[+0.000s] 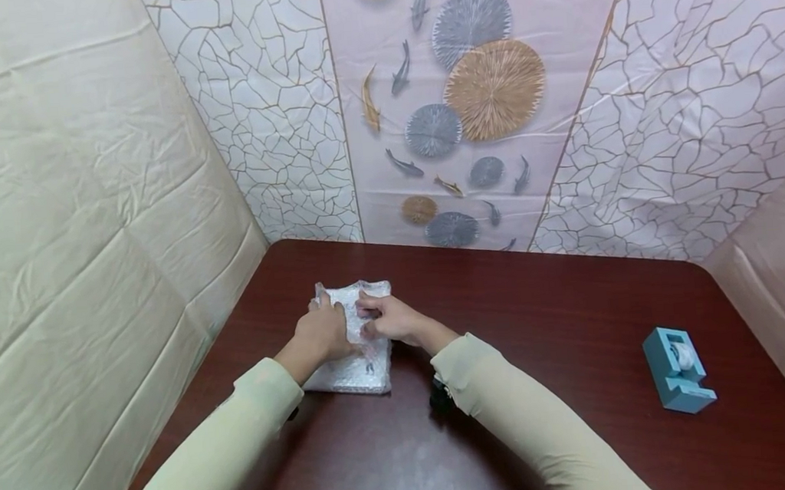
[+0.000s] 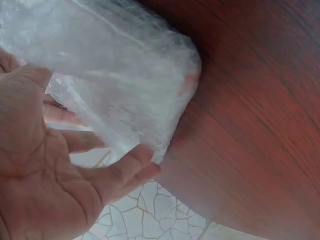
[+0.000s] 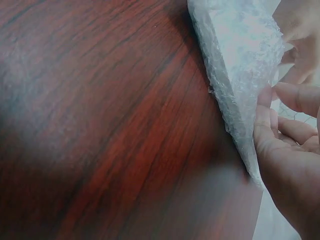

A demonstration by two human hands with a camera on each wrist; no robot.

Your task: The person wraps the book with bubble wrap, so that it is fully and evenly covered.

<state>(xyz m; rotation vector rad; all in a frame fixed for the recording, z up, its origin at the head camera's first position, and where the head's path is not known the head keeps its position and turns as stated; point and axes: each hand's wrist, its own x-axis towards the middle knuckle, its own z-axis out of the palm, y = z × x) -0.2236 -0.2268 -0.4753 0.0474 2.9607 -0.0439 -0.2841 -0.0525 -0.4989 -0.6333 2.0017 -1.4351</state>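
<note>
A flat bundle in clear bubble wrap (image 1: 354, 375) lies toward the left of the table. My left hand (image 1: 322, 333) is over its left side, fingers spread and slightly bent. In the left wrist view, the fingertips (image 2: 145, 153) meet the lower corner of the wrap. My right hand (image 1: 399, 323) comes in from the right over the bundle. Its thumb and forefinger pinch at the edge of the wrap (image 3: 245, 65) in the right wrist view, with the other fingers (image 3: 297, 130) curled beside it. What is inside the wrapping looks pale and flat.
A blue tape dispenser (image 1: 679, 370) with a clear roll stands on the right of the dark red-brown table (image 1: 545, 341). A patterned hanging (image 1: 450, 102) is behind the table, and pale cloth walls (image 1: 72, 224) flank both sides.
</note>
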